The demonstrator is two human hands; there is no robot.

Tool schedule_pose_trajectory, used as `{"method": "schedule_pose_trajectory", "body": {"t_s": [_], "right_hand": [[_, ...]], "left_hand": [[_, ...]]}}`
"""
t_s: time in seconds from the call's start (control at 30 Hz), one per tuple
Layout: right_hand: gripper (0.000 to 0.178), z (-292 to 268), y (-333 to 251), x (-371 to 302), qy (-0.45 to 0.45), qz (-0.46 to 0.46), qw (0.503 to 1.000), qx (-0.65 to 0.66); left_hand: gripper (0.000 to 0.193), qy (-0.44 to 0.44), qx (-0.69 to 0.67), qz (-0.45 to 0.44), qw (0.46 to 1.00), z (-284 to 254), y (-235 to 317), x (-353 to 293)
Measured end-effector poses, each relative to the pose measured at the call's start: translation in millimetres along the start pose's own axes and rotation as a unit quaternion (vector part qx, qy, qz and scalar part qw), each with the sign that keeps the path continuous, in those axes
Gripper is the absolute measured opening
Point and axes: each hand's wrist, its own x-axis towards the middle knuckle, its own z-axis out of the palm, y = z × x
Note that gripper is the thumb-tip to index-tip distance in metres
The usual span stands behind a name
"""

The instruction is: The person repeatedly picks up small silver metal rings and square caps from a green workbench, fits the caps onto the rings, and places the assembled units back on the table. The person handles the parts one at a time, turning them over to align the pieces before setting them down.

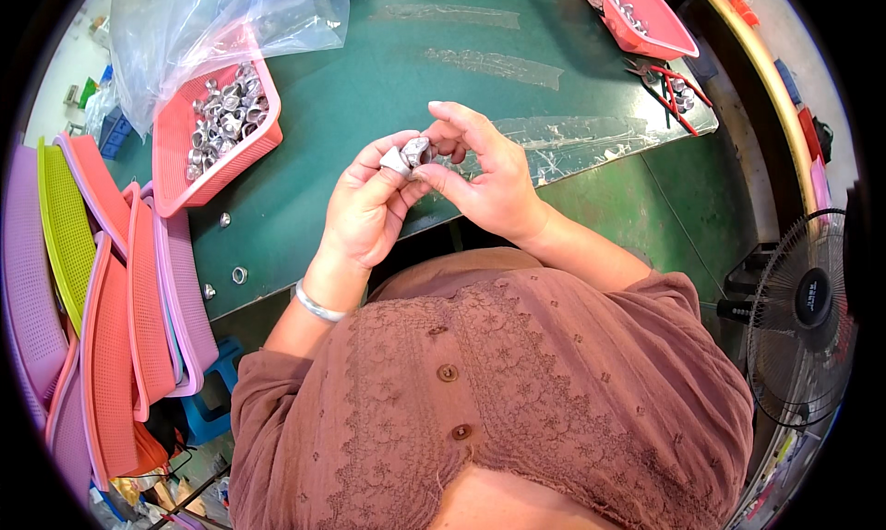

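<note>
My left hand [363, 207] pinches a small silver metal ring [417, 150] with a chunky top, above the near part of the green table. A pale grey, flat-faced piece [395, 162] shows at the same fingertips; whether it is a second ring or a finger wrap I cannot tell. My right hand [484, 174] meets it from the right, its thumb and curled fingers closed on the ring's right side. To the left, a pink basket [194, 198] holds a heap of similar silver rings [226, 119]. Several loose rings [240, 275] lie by the table's left edge.
A clear plastic bag [231, 18] drapes over the basket's far side. Stacked coloured baskets [111, 327] stand at the left. Another pink basket [637, 41] and red-handled pliers [672, 96] lie at the far right. Tape strips cross the table [351, 96]. A black fan [798, 313] stands at right.
</note>
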Motion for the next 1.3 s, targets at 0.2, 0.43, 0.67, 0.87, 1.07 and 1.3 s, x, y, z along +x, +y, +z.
{"method": "schedule_pose_trajectory", "body": {"t_s": [0.2, 0.43, 0.67, 0.87, 1.07, 1.3], "right_hand": [[0.05, -5.8, 6.4, -2.1, -0.039, 0.115, 0.98, 0.161], [0.038, -12.1, -4.1, 7.8, -0.043, 0.266, 0.904, 0.331], [0.039, -12.5, -3.1, 11.2, -0.053, 0.291, 0.884, 0.361], [0.042, -14.0, -7.1, 12.2, -0.06, 0.297, 0.88, 0.365], [0.044, -13.6, -6.0, 10.9, -0.056, 0.296, 0.885, 0.356], [0.044, -14.3, -6.2, 11.0, -0.055, 0.308, 0.883, 0.349]], "left_hand": [[0.024, 0.016, 0.155, 0.132, 0.979, 1.4, -1.4, -0.8], [0.026, 0.011, 0.229, 0.185, 0.955, -1.2, -1.0, 0.1], [0.025, 0.001, 0.248, 0.193, 0.949, -0.2, -2.9, -0.9], [0.025, -0.005, 0.259, 0.192, 0.946, -1.4, -3.9, -2.2], [0.024, -0.009, 0.279, 0.203, 0.938, -1.9, -5.8, -2.4], [0.024, -0.008, 0.281, 0.196, 0.939, 0.5, -5.3, -3.3]]}}
